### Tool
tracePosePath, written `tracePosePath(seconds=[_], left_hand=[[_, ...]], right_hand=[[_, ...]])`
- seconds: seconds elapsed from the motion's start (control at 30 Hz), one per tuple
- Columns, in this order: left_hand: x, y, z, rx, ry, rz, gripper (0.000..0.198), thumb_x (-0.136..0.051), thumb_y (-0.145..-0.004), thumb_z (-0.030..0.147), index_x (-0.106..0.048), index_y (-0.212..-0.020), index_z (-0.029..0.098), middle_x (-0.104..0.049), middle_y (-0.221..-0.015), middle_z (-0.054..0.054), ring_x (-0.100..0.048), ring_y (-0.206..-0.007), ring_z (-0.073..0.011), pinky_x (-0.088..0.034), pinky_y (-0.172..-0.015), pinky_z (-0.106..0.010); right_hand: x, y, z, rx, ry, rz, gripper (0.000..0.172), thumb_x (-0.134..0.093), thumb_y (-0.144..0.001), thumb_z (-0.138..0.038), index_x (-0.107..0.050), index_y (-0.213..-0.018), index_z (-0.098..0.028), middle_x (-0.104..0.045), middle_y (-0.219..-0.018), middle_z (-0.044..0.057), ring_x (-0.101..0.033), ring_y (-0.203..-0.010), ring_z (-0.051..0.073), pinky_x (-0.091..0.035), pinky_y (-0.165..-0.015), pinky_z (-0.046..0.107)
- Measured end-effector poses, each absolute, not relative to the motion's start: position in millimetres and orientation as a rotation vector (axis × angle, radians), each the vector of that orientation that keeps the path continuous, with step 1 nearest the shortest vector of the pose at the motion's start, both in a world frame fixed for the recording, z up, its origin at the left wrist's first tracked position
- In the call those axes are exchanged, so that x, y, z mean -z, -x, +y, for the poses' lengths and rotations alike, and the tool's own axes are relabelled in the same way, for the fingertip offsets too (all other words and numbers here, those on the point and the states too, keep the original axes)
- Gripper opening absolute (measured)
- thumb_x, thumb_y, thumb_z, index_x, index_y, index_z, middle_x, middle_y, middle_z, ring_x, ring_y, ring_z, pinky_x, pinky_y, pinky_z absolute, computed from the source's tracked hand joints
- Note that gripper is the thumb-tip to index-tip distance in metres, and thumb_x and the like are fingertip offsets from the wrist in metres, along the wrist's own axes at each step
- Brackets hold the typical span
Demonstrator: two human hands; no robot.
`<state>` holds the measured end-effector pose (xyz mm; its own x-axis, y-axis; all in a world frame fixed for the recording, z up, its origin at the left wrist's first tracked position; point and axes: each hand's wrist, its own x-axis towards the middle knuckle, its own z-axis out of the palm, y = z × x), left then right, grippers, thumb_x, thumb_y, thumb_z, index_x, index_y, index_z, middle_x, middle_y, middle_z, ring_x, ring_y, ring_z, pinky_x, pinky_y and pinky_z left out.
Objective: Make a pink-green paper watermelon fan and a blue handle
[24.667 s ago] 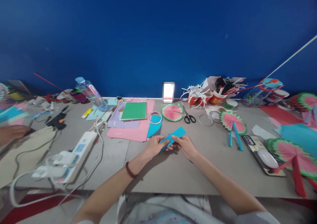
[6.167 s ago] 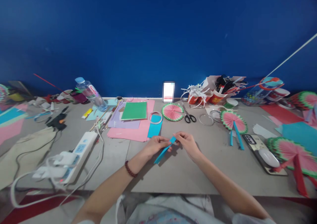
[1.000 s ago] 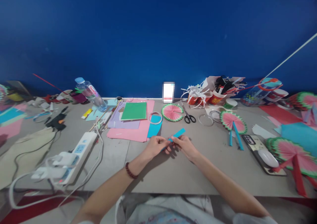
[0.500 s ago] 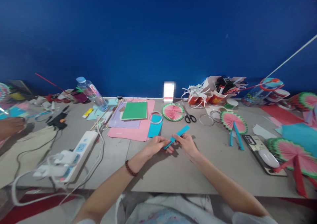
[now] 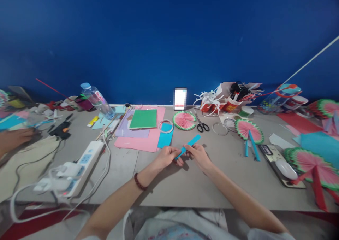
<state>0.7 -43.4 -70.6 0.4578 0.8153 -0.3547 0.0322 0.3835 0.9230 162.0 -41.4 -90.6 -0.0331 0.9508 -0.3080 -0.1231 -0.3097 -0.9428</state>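
A narrow blue paper strip [image 5: 194, 140] slants up to the right between my two hands, above the grey table. My left hand [image 5: 171, 156] pinches its lower left end. The fingers of my right hand [image 5: 196, 153] are closed on the strip near its middle. Behind them lie a blue paper sheet [image 5: 165, 139], a roll of tape or ring [image 5: 166, 121] and a round pink pleated paper fan [image 5: 184, 120] with a green edge. Black-handled scissors [image 5: 203, 127] rest to the right of this fan.
Green paper [image 5: 143, 118] lies on pink sheets [image 5: 132, 144]. A power strip [image 5: 87, 165] and glue gun [image 5: 60, 129] are at left, near another person's hand [image 5: 19, 138]. At right are a pleated fan [image 5: 249, 129], a phone [image 5: 267, 150] and a white mouse [image 5: 286, 169].
The other person's hand at the far left has moved right, towards the glue gun. My hands keep nearly the same hold on the blue strip.
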Motion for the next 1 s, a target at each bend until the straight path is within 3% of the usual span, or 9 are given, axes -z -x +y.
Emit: tracePosePath(seconds=[0.2, 0.53, 0.83, 1.0], left_hand=[[68.8, -0.1, -44.2, -0.615, -1.088, 0.981, 0.050, -0.066, -0.065, 0.061, -0.067, -0.070, 0.010, -0.070, -0.062, -0.010, -0.066, -0.056, -0.0183, -0.049, -0.058, -0.027], [68.5, -1.0, -44.6, -0.735, -1.001, 1.013, 0.045, -0.075, -0.062, 0.050, -0.071, -0.081, 0.010, -0.073, -0.078, -0.013, -0.069, -0.071, -0.0207, -0.049, -0.067, -0.028], [65.1, -1.4, -45.8, -0.868, -1.097, 1.071, 0.033, -0.068, -0.070, 0.044, -0.070, -0.074, 0.011, -0.071, -0.069, -0.009, -0.066, -0.062, -0.0191, -0.051, -0.063, -0.030], [68.5, -1.9, -47.1, -0.915, -1.190, 1.048, 0.034, -0.067, -0.073, 0.044, -0.069, -0.076, 0.010, -0.071, -0.072, -0.011, -0.065, -0.065, -0.0189, -0.051, -0.065, -0.030]], right_hand=[[88.1, -158.2, -46.4, -1.555, 1.238, -1.087, 0.042, -0.071, -0.062, -0.055, -0.063, -0.061, -0.014, -0.058, -0.052, 0.000, -0.045, -0.050, 0.010, -0.034, -0.050, 0.025], [88.5, -162.4, -41.6, -1.305, 1.363, -0.936, 0.042, -0.075, -0.057, -0.053, -0.055, -0.048, -0.017, -0.049, -0.044, -0.002, -0.036, -0.043, 0.009, -0.025, -0.044, 0.026], [96.7, -160.0, -41.9, -1.428, 1.308, -0.941, 0.043, -0.073, -0.060, -0.055, -0.059, -0.052, -0.015, -0.050, -0.044, -0.002, -0.032, -0.040, 0.006, -0.020, -0.042, 0.024], [96.7, -156.2, -45.4, -1.491, 1.231, -0.975, 0.039, -0.074, -0.061, -0.052, -0.065, -0.060, -0.014, -0.059, -0.050, 0.001, -0.046, -0.046, 0.010, -0.029, -0.045, 0.023]])
